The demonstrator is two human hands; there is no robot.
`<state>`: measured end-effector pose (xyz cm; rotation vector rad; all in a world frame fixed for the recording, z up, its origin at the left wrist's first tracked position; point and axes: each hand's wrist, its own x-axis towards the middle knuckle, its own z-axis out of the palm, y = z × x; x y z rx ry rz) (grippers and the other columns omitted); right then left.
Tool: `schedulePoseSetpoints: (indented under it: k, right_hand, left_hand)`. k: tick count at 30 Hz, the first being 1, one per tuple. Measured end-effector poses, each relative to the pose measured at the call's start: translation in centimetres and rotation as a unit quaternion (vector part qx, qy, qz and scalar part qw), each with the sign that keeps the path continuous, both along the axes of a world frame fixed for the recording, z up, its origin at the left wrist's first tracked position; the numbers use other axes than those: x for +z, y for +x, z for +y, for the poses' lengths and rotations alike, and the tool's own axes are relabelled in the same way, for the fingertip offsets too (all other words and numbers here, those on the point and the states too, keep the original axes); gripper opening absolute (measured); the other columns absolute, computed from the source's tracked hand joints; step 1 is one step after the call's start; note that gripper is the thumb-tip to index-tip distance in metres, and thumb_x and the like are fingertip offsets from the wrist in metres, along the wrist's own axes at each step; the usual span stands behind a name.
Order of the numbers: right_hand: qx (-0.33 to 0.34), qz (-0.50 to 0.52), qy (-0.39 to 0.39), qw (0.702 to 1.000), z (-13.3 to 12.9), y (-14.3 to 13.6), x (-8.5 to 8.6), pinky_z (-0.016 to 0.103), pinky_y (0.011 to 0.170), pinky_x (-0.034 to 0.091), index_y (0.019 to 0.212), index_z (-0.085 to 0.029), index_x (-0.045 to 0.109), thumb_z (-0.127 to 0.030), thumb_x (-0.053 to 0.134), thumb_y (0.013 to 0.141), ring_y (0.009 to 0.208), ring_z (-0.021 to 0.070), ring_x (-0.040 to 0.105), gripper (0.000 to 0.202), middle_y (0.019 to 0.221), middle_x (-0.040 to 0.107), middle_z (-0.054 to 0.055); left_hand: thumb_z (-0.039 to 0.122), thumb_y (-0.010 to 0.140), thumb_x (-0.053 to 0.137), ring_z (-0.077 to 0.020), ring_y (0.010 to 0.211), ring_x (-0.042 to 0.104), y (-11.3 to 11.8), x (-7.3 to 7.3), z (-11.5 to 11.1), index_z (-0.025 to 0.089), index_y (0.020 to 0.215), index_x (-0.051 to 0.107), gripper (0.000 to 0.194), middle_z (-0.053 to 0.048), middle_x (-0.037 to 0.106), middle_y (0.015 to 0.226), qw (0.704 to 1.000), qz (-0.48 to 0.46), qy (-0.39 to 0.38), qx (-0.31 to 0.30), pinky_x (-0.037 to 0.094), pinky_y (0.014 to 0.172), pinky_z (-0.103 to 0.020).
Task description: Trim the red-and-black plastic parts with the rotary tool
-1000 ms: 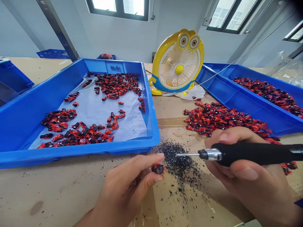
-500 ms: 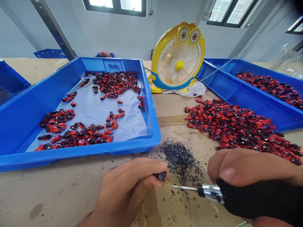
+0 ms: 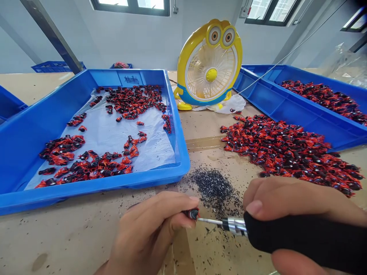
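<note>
My left hand (image 3: 156, 225) pinches a small black-and-red plastic piece (image 3: 191, 214) between thumb and fingertips, its end facing right. In my right hand (image 3: 289, 204) is a screwdriver-like power tool (image 3: 298, 236) with a thick black handle, a silver collar and a thin metal bit (image 3: 210, 220). The bit's tip meets the end of the piece, at or just inside it; which of the two I cannot tell. Below and behind the bit, black and white shavings (image 3: 215, 187) are scattered on the brown tabletop (image 3: 71, 236).
A blue tray (image 3: 183, 152) at left holds many similar pieces on a white sheet. A large heap of them (image 3: 286, 149) lies at right, before another blue tray (image 3: 286, 99) containing more. A yellow fan (image 3: 211, 75) stands between the trays, with a thin cord running rightward.
My right hand has brought the tool leftward, so its bit now reaches the piece instead of standing apart from it. My left hand keeps its pinch. The view has shifted slightly.
</note>
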<state>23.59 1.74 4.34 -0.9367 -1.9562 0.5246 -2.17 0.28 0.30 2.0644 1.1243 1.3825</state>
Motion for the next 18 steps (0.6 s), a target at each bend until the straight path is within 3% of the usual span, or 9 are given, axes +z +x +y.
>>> schedulePoseSetpoints:
  k: [5, 9, 13, 18]
  right_hand:
    - [0.058, -0.002, -0.006, 0.998, 1.1, -0.5, -0.2, 0.031, 0.042, 0.049, 0.115, -0.036, 0.063, -0.053, 0.066, 0.102, 0.050, 0.0167, 0.067, 0.022, 0.070, 0.073, -0.001]
    - [0.127, 0.003, -0.008, 0.992, 1.8, -0.6, -0.1, 0.028, 0.046, 0.055, 0.121, -0.033, 0.061, -0.044, 0.076, 0.096, 0.051, 0.0162, 0.068, 0.031, 0.069, 0.071, -0.003]
    - [0.104, -0.026, 0.031, 0.994, 2.0, -0.7, 0.6, 0.022, 0.042, 0.052, 0.113, -0.030, 0.063, -0.043, 0.079, 0.094, 0.048, 0.0129, 0.067, 0.028, 0.065, 0.071, -0.003]
    - [0.087, -0.050, 0.056, 0.993, 1.5, -1.1, 0.4, 0.026, 0.043, 0.056, 0.111, -0.031, 0.064, -0.048, 0.079, 0.094, 0.058, 0.0194, 0.076, 0.028, 0.069, 0.076, -0.001]
  left_hand:
    - [0.032, 0.109, 0.064, -0.0089, 0.083, 0.080, -0.3, -0.1, 0.4, 0.025, 0.121, 0.071, 0.016, 0.002, 0.084, 0.094, 0.999, 0.018, 0.015, -0.021, 0.064, 0.082, -0.013]
    - [0.031, 0.108, 0.065, -0.0075, 0.082, 0.078, -0.3, -0.1, 0.6, 0.024, 0.122, 0.071, 0.017, 0.002, 0.083, 0.094, 0.999, 0.015, 0.024, -0.041, 0.062, 0.081, -0.011]
    - [0.028, 0.108, 0.065, -0.0099, 0.078, 0.077, -0.3, 0.0, 0.4, 0.023, 0.123, 0.071, 0.017, 0.002, 0.080, 0.087, 0.999, 0.010, 0.017, -0.050, 0.064, 0.078, -0.015]
    - [0.029, 0.107, 0.066, -0.0132, 0.081, 0.080, -0.2, 0.2, -0.2, 0.025, 0.120, 0.073, 0.015, -0.001, 0.082, 0.098, 0.999, 0.023, 0.003, -0.022, 0.066, 0.076, -0.020]
